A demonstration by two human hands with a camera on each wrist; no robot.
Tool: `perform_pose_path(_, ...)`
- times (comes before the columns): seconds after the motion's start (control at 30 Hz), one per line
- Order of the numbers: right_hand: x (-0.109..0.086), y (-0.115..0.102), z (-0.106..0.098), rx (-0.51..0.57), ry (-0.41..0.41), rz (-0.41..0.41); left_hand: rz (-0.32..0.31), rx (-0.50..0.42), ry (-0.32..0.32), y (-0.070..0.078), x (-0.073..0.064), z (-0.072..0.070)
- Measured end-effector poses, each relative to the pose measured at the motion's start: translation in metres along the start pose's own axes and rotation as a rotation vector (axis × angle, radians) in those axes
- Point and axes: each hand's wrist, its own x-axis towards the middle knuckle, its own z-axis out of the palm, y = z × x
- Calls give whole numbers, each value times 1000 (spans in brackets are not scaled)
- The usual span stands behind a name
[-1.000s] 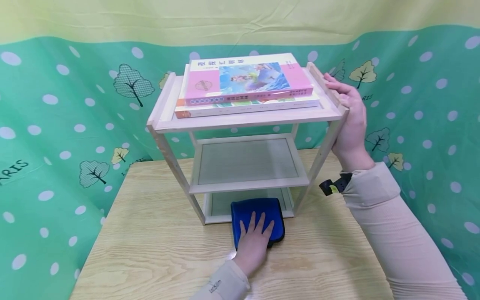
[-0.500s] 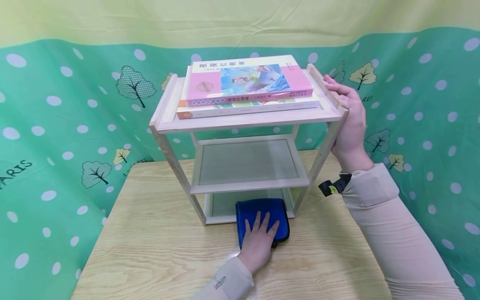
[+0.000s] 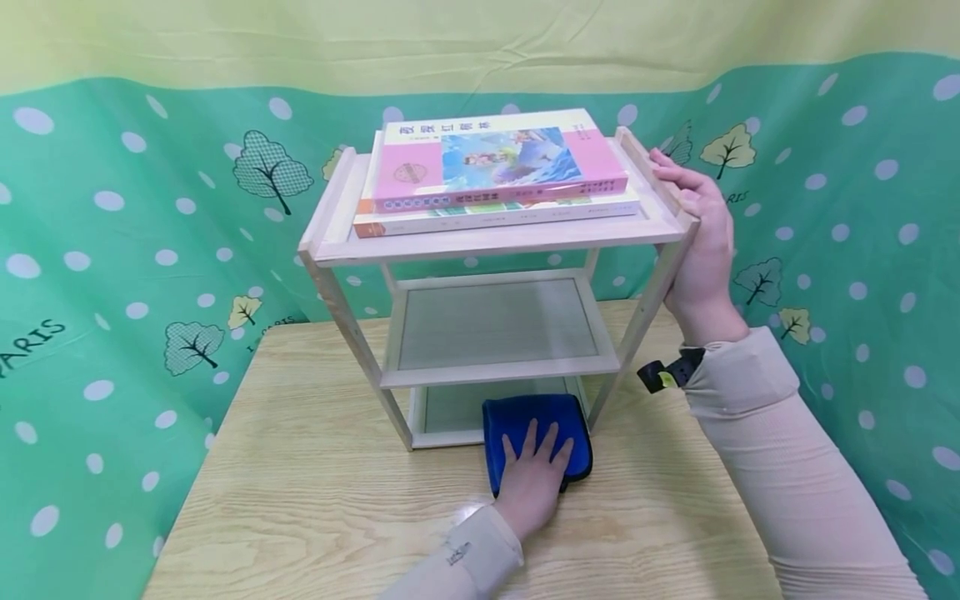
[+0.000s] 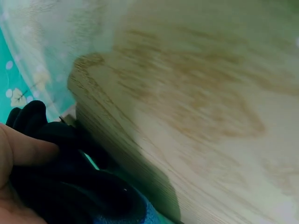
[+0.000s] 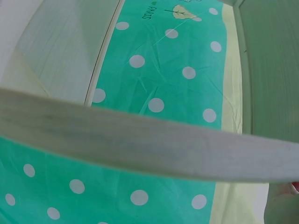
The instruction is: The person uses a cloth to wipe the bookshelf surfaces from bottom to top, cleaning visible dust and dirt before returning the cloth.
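Observation:
A folded blue cleaning cloth with black edging lies across the front of the bottom shelf of a white wooden rack. My left hand is spread over it, fingers on top. In the left wrist view the thumb presses against the cloth's dark folded edge. At the rack's upper right corner, my right hand grips the side rail, with fingers over its top. Only a sliver of that hand shows in the right wrist view, beside a pale rack bar.
Two books lie stacked on the top shelf, a pink-covered book over a white-spined book. The rack's middle shelf is bare. A wooden table carries the rack, and a green dotted curtain surrounds it.
My left hand has slid the blue cloth to the right along the front of the bottom shelf. My right hand keeps its place on the rack.

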Motion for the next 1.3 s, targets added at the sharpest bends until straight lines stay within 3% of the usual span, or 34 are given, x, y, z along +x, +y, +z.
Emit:
perform_pose_path(0.33,1,0,-1,-2,4,7,2,36,-22,3,-2,-4)
perform_pose_path(0.57,0,0,-2,-16,6,-3,50,60,-40,3,-10,-5)
perform_pose_path(0.93,1,1,-2,-4,-6,-2,78,-112,-110,-2,-19,-11)
perform_pose_path(1.13,1,1,-3,-11,-4,2,107,-139,-41,-11,-21,-16)
perform_pose_path(1.3,1,1,-3,-19,-2,3,129,-149,34,-18,-22,-30)
